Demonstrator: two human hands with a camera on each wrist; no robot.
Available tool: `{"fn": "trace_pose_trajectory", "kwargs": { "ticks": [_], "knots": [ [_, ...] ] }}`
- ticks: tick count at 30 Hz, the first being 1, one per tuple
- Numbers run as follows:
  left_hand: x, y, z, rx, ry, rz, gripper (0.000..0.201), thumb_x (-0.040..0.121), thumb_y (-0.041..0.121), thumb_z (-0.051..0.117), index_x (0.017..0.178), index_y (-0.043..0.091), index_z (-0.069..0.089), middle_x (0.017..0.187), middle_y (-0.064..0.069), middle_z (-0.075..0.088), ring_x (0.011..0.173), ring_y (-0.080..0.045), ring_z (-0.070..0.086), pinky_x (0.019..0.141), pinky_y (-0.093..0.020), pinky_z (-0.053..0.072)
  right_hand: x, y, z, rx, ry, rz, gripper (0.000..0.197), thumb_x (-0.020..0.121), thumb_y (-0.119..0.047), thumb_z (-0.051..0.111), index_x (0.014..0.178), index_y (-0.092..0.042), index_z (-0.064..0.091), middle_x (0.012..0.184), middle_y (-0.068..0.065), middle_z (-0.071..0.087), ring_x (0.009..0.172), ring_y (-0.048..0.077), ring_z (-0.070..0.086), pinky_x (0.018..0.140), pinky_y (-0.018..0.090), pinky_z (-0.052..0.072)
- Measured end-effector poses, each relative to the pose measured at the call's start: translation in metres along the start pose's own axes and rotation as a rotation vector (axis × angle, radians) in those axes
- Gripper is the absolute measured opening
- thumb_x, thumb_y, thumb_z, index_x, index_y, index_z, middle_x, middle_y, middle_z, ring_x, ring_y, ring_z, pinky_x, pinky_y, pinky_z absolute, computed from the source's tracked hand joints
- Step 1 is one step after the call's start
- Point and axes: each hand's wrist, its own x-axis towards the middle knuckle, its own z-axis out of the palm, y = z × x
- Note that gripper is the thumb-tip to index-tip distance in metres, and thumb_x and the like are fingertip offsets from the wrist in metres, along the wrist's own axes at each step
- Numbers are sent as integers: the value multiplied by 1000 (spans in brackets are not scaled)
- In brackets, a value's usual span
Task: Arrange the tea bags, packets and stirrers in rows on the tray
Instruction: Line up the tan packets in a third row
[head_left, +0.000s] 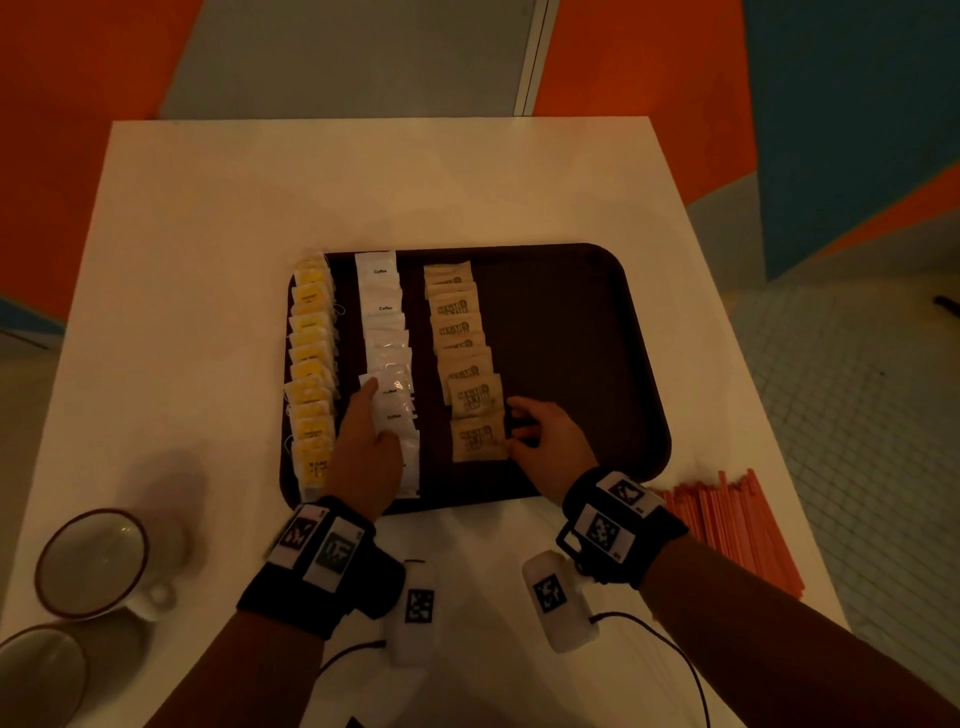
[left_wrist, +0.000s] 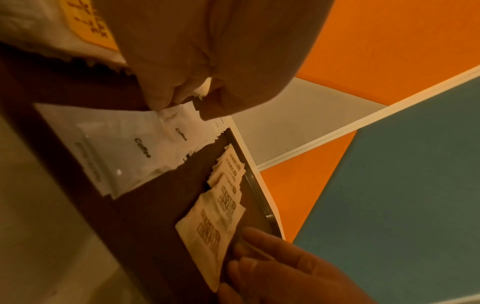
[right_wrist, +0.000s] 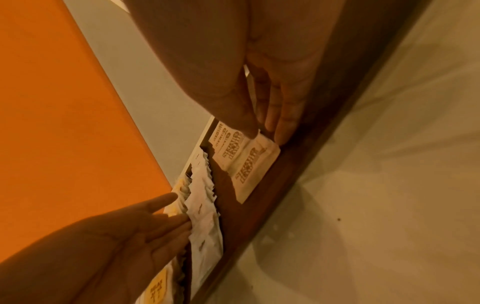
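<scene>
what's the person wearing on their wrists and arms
Forearms are bare, no sleeves. Each wrist carries a black strap with white cards printed with black square codes: left band, right band. A white tagged module with a black cable hangs under each.

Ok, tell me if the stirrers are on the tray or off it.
Off. The orange stirrers lie in a pile on the white table, beside the tray, whose right part holds none.

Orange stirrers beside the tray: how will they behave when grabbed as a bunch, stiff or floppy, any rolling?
The orange stirrers look thin and straight, so probably light and fairly stiff. They lie loosely fanned on the table, so a bunch will likely splay or shed a few. Whether they are round enough to roll is too small to tell.
</scene>
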Motion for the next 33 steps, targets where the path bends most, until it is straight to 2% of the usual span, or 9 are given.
{"fn": "trace_pose_trajectory", "kwargs": {
  "ticks": [3,11,16,18,20,21,25,29,33],
  "knots": [
    [5,-2,-1,0,10,5,58,87,-12,34,141,7,26,148,-13,30,137,-25,29,105,-22,23,0,0,-1,15,3,8,50,86,-8,57,133,-17,43,132,6,45,104,9,52,82,16,43],
    [11,-2,-10,-31,3,14,61,87,-10,36,142,12,24,146,-11,34,135,-25,33,112,-38,29,9,-5,-4,54,11,-2,49,88,-10,55,134,-21,43,137,2,47,120,14,49,88,20,40],
    [-1,17,-8,-73,56,80,53,90,-7,36,140,12,30,142,-5,38,129,-16,37,107,-30,32,16,-7,-4,96,13,9,49,89,-8,53,134,-20,42,136,0,48,118,12,50,90,22,43],
    [-6,28,2,-114,-48,80,45,93,-3,34,136,14,37,137,-3,46,124,-14,46,101,-25,39,18,-8,-4,114,5,3,47,89,-6,52,133,-19,43,134,0,50,116,11,51,87,21,44],
    [-6,35,16,-200,-220,11,39,95,-1,33,125,21,41,115,10,54,105,-1,53,82,-11,48,18,-10,-1,122,-2,-17,45,89,-3,49,131,-18,46,132,0,52,112,11,53,82,19,47],
    [-5,37,22,-247,-274,-31,39,94,-1,34,123,24,43,110,11,54,104,-2,55,79,-13,51,18,-11,0,125,-5,-23,44,89,-2,49,130,-18,46,132,1,52,112,12,55,83,21,48],
    [-3,30,34,-354,-330,-87,50,91,-4,37,114,40,43,129,-2,51,120,-26,51,96,-54,45,16,-9,3,103,-42,-20,44,90,-2,47,131,-18,47,131,2,54,114,15,55,88,25,49],
    [-6,30,35,-345,-323,-87,49,90,-7,38,116,34,39,118,6,53,115,-20,53,95,-50,48,12,-7,2,50,-43,-27,44,90,-4,47,131,-20,48,131,4,54,113,15,55,83,20,45],
    [1,38,32,-272,-292,-16,51,90,-4,42,132,23,33,120,8,51,114,-13,51,93,-41,49,18,-12,-3,15,0,-46,48,90,-2,44,135,-19,42,138,3,47,121,14,50,94,22,41]
  ]
}}
